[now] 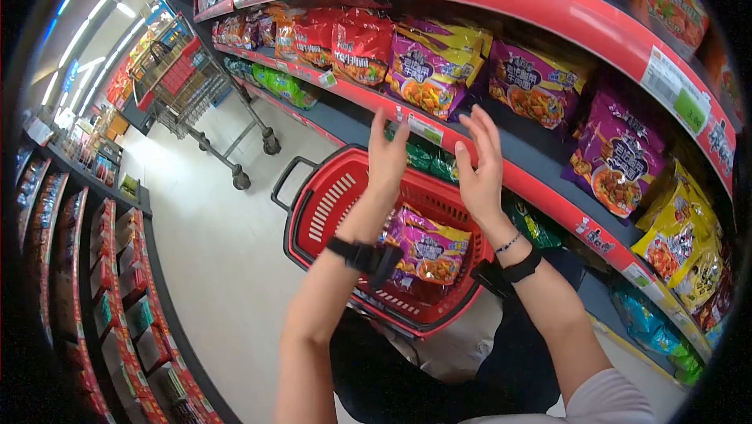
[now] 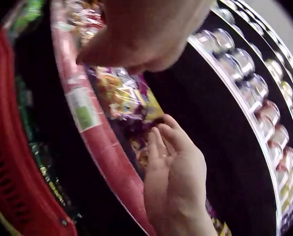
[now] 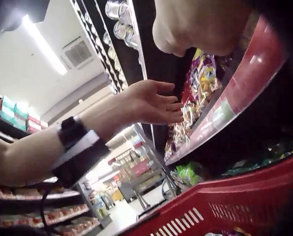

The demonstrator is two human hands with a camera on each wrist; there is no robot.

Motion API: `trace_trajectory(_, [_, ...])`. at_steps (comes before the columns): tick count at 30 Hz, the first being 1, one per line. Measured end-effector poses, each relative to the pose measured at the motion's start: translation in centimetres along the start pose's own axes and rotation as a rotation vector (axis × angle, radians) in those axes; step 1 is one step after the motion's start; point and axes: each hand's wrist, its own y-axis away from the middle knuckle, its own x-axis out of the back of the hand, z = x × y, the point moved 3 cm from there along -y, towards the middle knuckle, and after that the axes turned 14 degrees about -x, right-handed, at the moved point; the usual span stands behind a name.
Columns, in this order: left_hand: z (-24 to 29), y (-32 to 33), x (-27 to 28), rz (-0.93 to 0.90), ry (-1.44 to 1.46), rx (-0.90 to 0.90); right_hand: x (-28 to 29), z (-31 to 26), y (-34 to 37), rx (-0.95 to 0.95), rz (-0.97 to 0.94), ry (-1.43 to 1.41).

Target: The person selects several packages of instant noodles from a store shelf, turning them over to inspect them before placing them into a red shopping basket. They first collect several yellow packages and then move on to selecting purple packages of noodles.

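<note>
In the head view my left hand [image 1: 388,159] is held over a red shopping basket [image 1: 329,181], its fingers extended toward the shelf and nothing in them. My right hand [image 1: 481,173] is raised beside it, palm turned inward, also holding nothing. Just beyond the fingertips, a purple-and-yellow bag of instant noodles [image 1: 427,72] stands at the shelf front. The left wrist view shows the right hand [image 2: 176,182] close to the purple bags [image 2: 119,96]. Inside the basket lies a similar purple noodle bag [image 1: 431,248].
A red shelf lip [image 1: 540,181] with price tags runs between the hands and the bags. More purple bags [image 1: 615,154], red bags [image 1: 362,46] and yellow bags [image 1: 677,236] line the shelf. A shopping cart [image 1: 184,87] stands in the aisle at the left, with another shelf rack [image 1: 125,291] opposite.
</note>
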Motion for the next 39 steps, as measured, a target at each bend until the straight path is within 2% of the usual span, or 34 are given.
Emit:
trace_trajectory(1, [0.2,-2.8,-0.4,-0.035,-0.118,-0.088,0.0,-0.1,-0.7,-0.006,-0.021,0.02])
trace_trajectory(2, [0.9,-5.1,-1.1,-0.047,-0.152,-0.099,-0.1,-0.1,-1.3,0.002,-0.017,0.01])
trace_trajectory(5, [-0.6,-10.0,-2.2,-0.006,-0.082,-0.057,-0.4,0.7,-2.7,-0.083,-0.015,0.107])
trace_trajectory(6, [-1.1,-10.9,-2.3,-0.015,-0.015,0.021,-0.6,0.9,-3.1,-0.086,-0.073,0.087])
trace_trajectory(7, [-1.6,-11.5,-2.5,-0.022,0.052,0.101,-0.7,1.1,-3.4,-0.089,-0.131,0.067])
trace_trajectory(8, [-2.0,-11.9,-2.6,-0.029,0.047,0.1,-0.9,1.4,-3.6,-0.093,-0.19,0.047])
trace_trajectory(12, [-0.7,-10.5,-2.8,-0.046,-0.009,0.081,-0.7,1.3,-3.9,-0.053,-0.212,-0.014])
trace_trajectory(14, [0.5,-9.6,-2.8,-0.078,0.062,-0.022,-0.1,0.7,-4.1,-0.002,-0.144,0.036])
trace_trajectory(16, [1.3,-9.1,-2.2,-0.034,-0.026,-0.001,0.7,0.5,-4.1,-0.018,-0.103,-0.053])
trace_trajectory(19, [3.5,-7.2,-1.3,-0.125,0.073,-0.263,2.0,-1.0,-4.0,0.097,-0.009,-0.013])
trace_trajectory(20, [4.1,-6.1,-0.7,-0.107,0.109,-0.187,2.4,-1.4,-3.6,0.109,-0.007,-0.024])
trace_trajectory(22, [4.8,-4.0,0.8,-0.101,-0.029,-0.139,2.7,-1.9,-2.3,0.026,-0.072,-0.109])
trace_trajectory(23, [4.1,-3.4,1.7,-0.113,-0.053,-0.213,2.8,-2.1,-1.9,-0.03,-0.124,-0.195])
trace_trajectory(24, [3.5,-2.6,2.8,-0.117,-0.056,-0.214,2.8,-2.1,-1.5,-0.031,-0.12,-0.198])
trace_trajectory(26, [1.2,-0.1,5.2,-0.092,-0.113,0.086,2.0,-1.3,0.0,-0.043,-0.233,-0.171])
trace_trajectory(27, [-0.1,1.3,6.1,-0.088,-0.163,0.177,1.2,0.2,1.3,-0.234,-0.291,-0.268])
trace_trajectory(28, [-1.7,2.9,6.9,-0.083,-0.212,0.27,0.9,1.5,2.5,-0.304,-0.399,-0.107])
trace_trajectory(30, [-5.5,6.5,7.9,-0.079,-0.224,0.399,-0.5,3.6,6.2,-0.724,-0.475,-0.262])
trace_trajectory(32, [-11.2,10.1,8.6,-0.085,-0.21,0.402,0.2,2.2,8.1,-1.262,-0.568,-0.26])
trace_trajectory(33, [-12.3,11.6,8.3,-0.115,-0.246,0.483,0.1,3.4,9.1,-1.263,-0.564,-0.254])
trace_trajectory(34, [-13.0,12.6,7.8,-0.145,-0.282,0.564,-0.3,6.2,10.6,-1.404,-0.549,-0.344])
trace_trajectory(35, [-12.1,13.2,6.5,-0.129,-0.172,0.683,-0.9,8.5,11.8,-1.541,-0.529,-0.439])
trace_trajectory(36, [-14.1,13.5,6.5,-0.215,-0.254,0.657,-1.6,9.9,12.2,-1.538,-0.52,-0.438])
trace_trajectory(38, [-13.2,13.5,5.0,-0.19,-0.173,0.658,-1.9,12.0,12.4,-1.511,-0.379,-0.094])
trace_trajectory(39, [-14.6,13.4,5.0,-0.2,-0.173,0.652,-1.5,10.8,11.5,-1.311,-0.338,0.217])
